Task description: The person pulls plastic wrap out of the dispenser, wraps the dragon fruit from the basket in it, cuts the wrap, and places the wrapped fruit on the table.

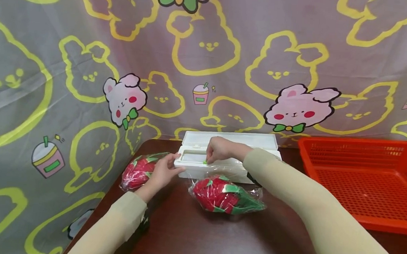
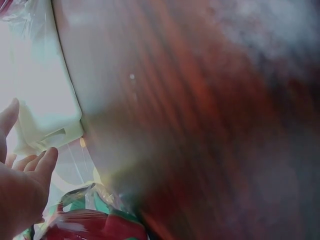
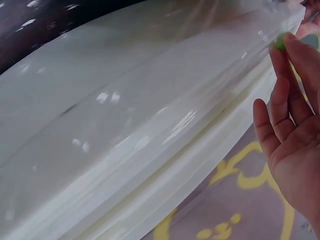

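A long white cling film dispenser stands at the back of the table with its lid raised. My right hand is over its top and pinches a small green slider cutter between thumb and fingertips. Clear film lies over the dispenser and hangs down its front. At the dispenser's left end, my left hand touches it, thumb at the front and fingers extended at the end. One red-and-green dragon fruit in clear film lies before the dispenser; a second wrapped dragon fruit is beside my left hand.
A red plastic basket stands on the right side of the brown table. Directly behind the table hangs a patterned cloth, which also runs along the left edge.
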Demonstrator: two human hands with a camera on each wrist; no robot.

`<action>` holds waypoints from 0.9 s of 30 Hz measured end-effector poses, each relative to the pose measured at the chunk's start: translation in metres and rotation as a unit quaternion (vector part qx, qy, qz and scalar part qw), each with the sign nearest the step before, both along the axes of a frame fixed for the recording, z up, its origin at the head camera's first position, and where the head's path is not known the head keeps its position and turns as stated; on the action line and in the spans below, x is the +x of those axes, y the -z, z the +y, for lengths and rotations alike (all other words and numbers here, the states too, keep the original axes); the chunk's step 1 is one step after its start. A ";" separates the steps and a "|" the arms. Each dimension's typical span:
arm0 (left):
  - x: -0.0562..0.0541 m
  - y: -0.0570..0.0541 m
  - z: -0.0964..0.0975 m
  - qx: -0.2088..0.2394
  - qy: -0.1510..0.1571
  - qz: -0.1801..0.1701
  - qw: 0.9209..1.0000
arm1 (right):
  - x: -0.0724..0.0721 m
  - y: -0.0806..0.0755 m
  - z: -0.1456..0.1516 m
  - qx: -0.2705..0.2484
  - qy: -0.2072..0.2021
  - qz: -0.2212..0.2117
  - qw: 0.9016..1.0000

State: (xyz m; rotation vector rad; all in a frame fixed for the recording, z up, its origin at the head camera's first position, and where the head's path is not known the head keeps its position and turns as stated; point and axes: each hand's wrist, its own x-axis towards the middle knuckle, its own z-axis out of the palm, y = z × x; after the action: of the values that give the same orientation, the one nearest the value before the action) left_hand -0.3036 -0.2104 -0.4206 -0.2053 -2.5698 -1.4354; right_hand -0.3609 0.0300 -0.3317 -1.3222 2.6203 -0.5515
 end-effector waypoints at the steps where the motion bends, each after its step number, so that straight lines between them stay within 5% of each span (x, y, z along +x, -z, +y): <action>1: 0.000 0.000 0.000 0.001 0.001 0.001 1.000 | 0.000 0.000 0.005 -0.004 0.000 -0.004 1.000; 13: 0.001 0.000 -0.003 -0.007 0.000 -0.011 1.000 | 0.006 0.001 0.047 -0.009 0.012 -0.011 1.000; 27: 0.002 -0.002 -0.002 -0.009 0.009 -0.001 1.000 | 0.008 -0.002 0.050 0.010 0.021 -0.017 1.000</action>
State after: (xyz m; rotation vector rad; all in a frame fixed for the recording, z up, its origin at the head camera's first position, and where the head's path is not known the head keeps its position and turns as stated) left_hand -0.3017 -0.2120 -0.4189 -0.2301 -2.5901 -1.4185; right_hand -0.3532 0.0801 -0.3294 -1.2429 2.6242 -0.5472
